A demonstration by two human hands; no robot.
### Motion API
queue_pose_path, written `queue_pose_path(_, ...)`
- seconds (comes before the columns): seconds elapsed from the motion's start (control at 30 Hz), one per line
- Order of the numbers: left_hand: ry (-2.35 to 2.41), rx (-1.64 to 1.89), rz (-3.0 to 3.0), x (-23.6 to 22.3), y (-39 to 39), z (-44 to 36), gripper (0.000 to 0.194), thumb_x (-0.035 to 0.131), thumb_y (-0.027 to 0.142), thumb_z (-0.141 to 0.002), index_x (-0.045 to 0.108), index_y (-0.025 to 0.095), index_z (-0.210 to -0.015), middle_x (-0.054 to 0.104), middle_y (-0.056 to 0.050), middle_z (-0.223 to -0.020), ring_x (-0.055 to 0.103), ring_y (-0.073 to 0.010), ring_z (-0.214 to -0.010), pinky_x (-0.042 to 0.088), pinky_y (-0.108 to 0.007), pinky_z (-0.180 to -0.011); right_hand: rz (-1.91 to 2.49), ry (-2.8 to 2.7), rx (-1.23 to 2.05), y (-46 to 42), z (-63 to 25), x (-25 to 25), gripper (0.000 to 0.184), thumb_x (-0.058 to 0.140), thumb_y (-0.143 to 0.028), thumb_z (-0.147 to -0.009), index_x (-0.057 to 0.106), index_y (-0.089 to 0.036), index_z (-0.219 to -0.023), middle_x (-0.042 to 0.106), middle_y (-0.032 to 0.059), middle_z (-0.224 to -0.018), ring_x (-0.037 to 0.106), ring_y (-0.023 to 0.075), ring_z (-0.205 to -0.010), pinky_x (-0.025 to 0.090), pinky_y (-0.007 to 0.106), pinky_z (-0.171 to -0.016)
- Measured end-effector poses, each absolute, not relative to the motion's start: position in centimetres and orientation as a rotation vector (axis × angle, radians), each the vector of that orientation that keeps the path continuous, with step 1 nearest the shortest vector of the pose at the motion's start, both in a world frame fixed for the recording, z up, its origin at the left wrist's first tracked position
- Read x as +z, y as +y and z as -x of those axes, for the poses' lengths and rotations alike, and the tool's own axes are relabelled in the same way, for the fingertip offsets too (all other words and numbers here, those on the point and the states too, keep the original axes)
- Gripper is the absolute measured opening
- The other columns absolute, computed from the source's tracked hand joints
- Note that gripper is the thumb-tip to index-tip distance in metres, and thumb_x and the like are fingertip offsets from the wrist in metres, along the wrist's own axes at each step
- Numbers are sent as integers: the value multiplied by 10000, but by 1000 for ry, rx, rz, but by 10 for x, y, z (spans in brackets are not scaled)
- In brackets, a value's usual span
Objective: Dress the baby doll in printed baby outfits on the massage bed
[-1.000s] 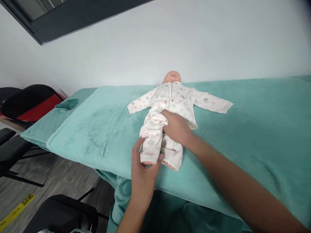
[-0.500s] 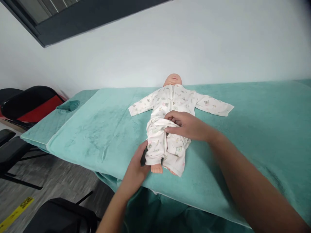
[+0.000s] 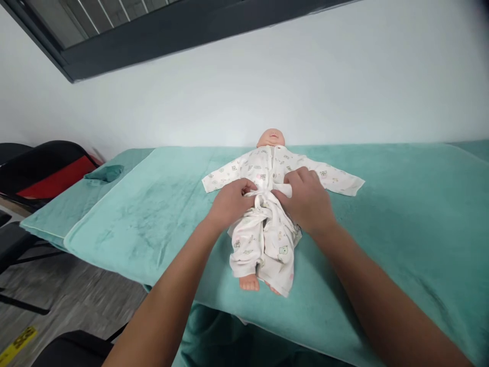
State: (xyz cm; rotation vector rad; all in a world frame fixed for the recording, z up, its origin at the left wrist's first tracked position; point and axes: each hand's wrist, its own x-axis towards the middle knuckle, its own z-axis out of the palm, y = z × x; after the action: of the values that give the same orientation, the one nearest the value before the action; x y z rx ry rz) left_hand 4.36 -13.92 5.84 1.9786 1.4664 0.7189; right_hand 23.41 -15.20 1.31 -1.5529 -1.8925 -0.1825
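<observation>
A baby doll point(image 3: 271, 138) lies on its back, dressed in a white printed top point(image 3: 254, 164) with its long sleeves spread to the sides. White printed pants point(image 3: 247, 248) cover its legs, bunched around the waist. Bare toes stick out below one cuff, and a little of the other foot shows. At the waist, my left hand point(image 3: 231, 203) pinches the pants' upper edge. Opposite it, my right hand point(image 3: 308, 203) grips the same edge, a fold of white cloth standing out beside its thumb. Both hands are closed, and some fingertips are hidden by fabric.
The doll rests on a bed with a teal cover point(image 3: 153, 214), against a white wall point(image 3: 198, 102). A folded teal cloth point(image 3: 104, 173) lies at the left end. Black chairs point(image 3: 74, 349) stand left and in front. A dark window frame point(image 3: 153, 43) is above.
My left hand has moved up from beside the doll's foot to the waist. My right hand has shifted right and now grips the waist edge. The view has tilted slightly.
</observation>
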Motion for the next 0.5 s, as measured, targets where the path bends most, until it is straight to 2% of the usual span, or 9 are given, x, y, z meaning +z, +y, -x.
queue_pose_path(0.07,1457,707,-1960,58,-137,-43,283,544,442,-870,664,186,-840,666,-11,-802,577,-170,-763,442,-284,-694,1541,-1903,-10,-152,-234,15,193,557,-375,-899,497,-230,-787,585,66,-817,526,237,-774,370,334,-649)
queue_pose_path(0.13,1486,709,-1949,54,-137,-38,333,484,470,-905,643,189,-824,644,-11,-765,568,-173,-745,432,-284,-672,1539,-1907,140,-152,-234,17,260,539,-383,-905,433,-235,-721,534,10,-680,484,188,-646,319,309,-595)
queue_pose_path(0.2,1507,629,-2041,52,-137,-34,175,549,345,-863,647,209,-913,654,-13,-850,575,-175,-774,444,-293,-701,1536,-1882,232,-153,-233,18,306,518,-402,-915,393,-234,-692,460,-24,-589,422,158,-558,279,299,-563)
queue_pose_path(0.23,1492,556,-2125,51,-137,-32,183,585,268,-818,648,226,-985,655,-18,-932,583,-179,-807,453,-299,-726,1522,-1859,275,-153,-233,18,318,514,-411,-916,386,-234,-685,428,-34,-560,395,148,-529,267,295,-551)
queue_pose_path(0.3,1437,401,-2296,52,-137,-30,383,619,164,-744,628,257,-1116,619,-38,-1095,593,-187,-875,462,-305,-748,1468,-1789,397,-154,-234,20,323,525,-422,-909,402,-234,-677,401,-46,-531,395,136,-502,269,283,-533)
queue_pose_path(0.33,1433,352,-2359,52,-137,-31,421,625,151,-736,620,262,-1141,597,-46,-1135,593,-192,-898,462,-305,-742,1433,-1737,477,-154,-235,21,321,534,-427,-903,417,-233,-675,401,-48,-525,414,132,-495,279,275,-523)
queue_pose_path(0.43,1527,355,-2492,52,-139,-36,251,608,226,-820,619,244,-1070,594,-49,-1084,589,-210,-913,446,-311,-727,1356,-1553,646,-153,-246,28,308,574,-413,-872,448,-227,-662,411,-53,-526,443,121,-489,315,256,-503)
queue_pose_path(0.5,1562,422,-2582,49,-140,-39,109,552,300,-895,609,228,-953,611,-40,-982,585,-212,-886,430,-315,-732,1332,-1450,619,-151,-261,35,298,606,-383,-842,458,-220,-641,413,-51,-542,416,113,-504,311,257,-502)
